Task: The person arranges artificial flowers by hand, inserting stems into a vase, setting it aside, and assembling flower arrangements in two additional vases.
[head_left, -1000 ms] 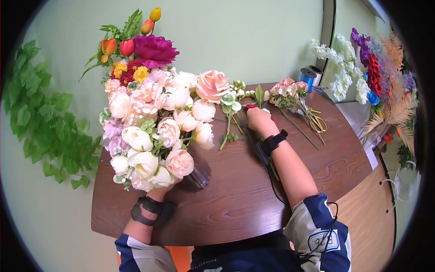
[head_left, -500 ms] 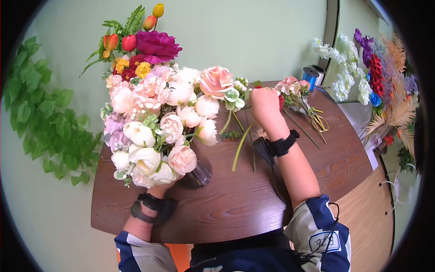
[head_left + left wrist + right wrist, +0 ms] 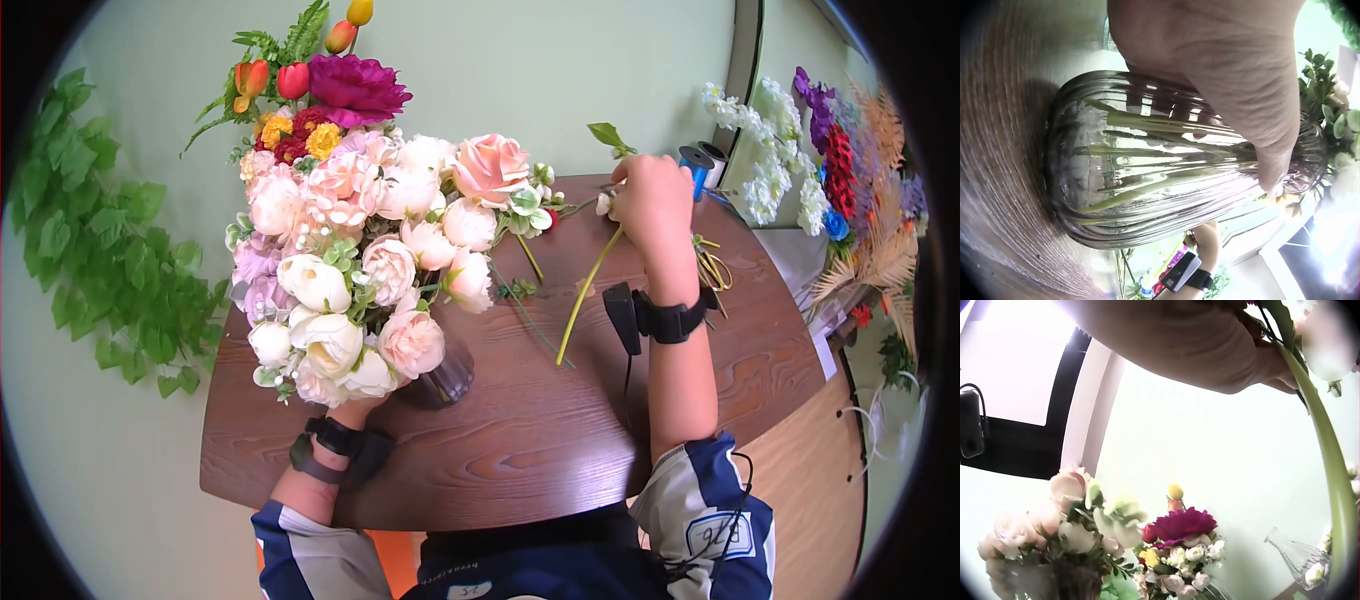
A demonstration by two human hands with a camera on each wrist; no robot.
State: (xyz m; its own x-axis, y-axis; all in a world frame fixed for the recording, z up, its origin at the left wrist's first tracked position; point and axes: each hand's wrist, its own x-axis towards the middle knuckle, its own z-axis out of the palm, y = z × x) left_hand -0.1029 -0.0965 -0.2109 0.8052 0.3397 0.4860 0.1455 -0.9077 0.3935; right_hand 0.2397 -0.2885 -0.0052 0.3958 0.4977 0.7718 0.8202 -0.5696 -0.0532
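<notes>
Left hand clasping the vase, right hand pinching a stem, and that top-heavy bouquet could tip if the clasp slackens!

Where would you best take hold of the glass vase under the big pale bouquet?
Probably around the upper part of the vase, coming from the left beneath the blooms: it tapers toward its neck, and the blooms block a grip from above. The left hand holds it there.

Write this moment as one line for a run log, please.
Left hand: gripping clear vase | Clear vase: on table, holding pale bouquet | Right hand: holding green stem, right of pale bouquet
</notes>
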